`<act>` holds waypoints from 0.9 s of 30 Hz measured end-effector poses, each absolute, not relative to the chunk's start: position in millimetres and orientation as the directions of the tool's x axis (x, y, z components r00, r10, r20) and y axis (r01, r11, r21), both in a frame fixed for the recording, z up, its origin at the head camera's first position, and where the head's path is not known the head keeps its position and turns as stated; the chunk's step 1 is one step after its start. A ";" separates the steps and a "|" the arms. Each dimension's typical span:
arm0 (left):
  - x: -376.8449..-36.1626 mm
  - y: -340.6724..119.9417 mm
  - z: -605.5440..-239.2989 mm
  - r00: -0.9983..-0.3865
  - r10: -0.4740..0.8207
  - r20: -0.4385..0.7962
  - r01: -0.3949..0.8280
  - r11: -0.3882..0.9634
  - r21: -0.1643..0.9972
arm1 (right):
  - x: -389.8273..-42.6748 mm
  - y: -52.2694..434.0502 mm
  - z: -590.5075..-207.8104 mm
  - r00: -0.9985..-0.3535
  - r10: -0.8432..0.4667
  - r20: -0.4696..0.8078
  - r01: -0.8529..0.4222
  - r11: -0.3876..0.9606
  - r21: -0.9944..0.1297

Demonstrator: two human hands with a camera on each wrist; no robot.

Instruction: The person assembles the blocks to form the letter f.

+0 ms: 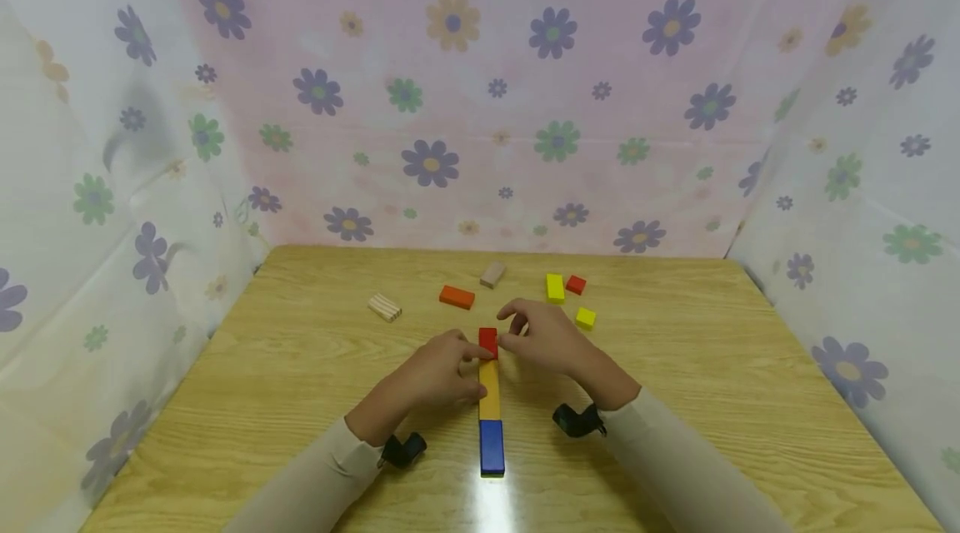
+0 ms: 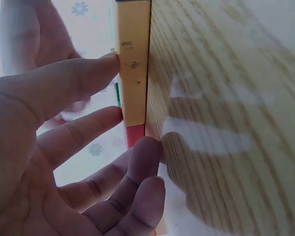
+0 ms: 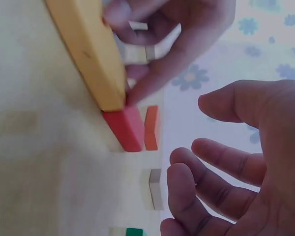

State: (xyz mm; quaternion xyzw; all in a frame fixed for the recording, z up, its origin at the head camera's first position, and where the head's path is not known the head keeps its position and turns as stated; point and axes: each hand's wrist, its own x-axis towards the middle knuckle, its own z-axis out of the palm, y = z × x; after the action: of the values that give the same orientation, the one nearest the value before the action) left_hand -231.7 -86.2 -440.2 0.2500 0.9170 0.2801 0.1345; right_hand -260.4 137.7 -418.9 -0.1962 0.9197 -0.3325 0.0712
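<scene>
A red block point(image 1: 488, 341), a yellow-orange block point(image 1: 490, 390) and a blue block point(image 1: 492, 447) lie end to end in a straight row on the table. At the row's left side, my left hand point(image 1: 442, 371) touches it, index fingertip at the seam of red and yellow-orange and thumb against the yellow-orange block. Dark marks show on that block's side in the left wrist view. My right hand point(image 1: 547, 337) hovers to the right of the red block, fingers loosely bent and apart, nothing between them. The right wrist view shows a space between this hand and the red block point(image 3: 125, 130).
Beyond the hands lie an orange block point(image 1: 457, 297), a plain wood block point(image 1: 492, 274), a striped wood piece point(image 1: 385, 307), a yellow block point(image 1: 555, 288), a small red block point(image 1: 576, 285) and a small yellow block point(image 1: 586, 318). Flowered cloth point(image 1: 480, 117) encloses the table's back and sides.
</scene>
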 end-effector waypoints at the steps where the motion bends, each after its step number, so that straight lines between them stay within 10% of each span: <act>1: -232.1 -86.3 -440.8 -0.837 0.537 -0.103 0.384 0.713 0.587 | -267.6 134.6 -418.6 -0.915 -0.404 -0.002 -0.311 0.708 -0.635; 27: -234.5 -87.3 -441.7 -0.830 0.554 -0.066 0.417 0.694 0.587 | -349.7 93.5 -422.3 -0.922 -0.373 -0.103 -0.250 0.776 -0.579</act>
State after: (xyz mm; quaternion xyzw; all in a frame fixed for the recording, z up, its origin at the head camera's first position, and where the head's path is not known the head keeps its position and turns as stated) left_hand -234.5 -87.3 -441.7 0.2661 0.9126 0.2865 0.1198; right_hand -349.7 93.5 -422.3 -0.1663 0.9364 -0.2900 0.1066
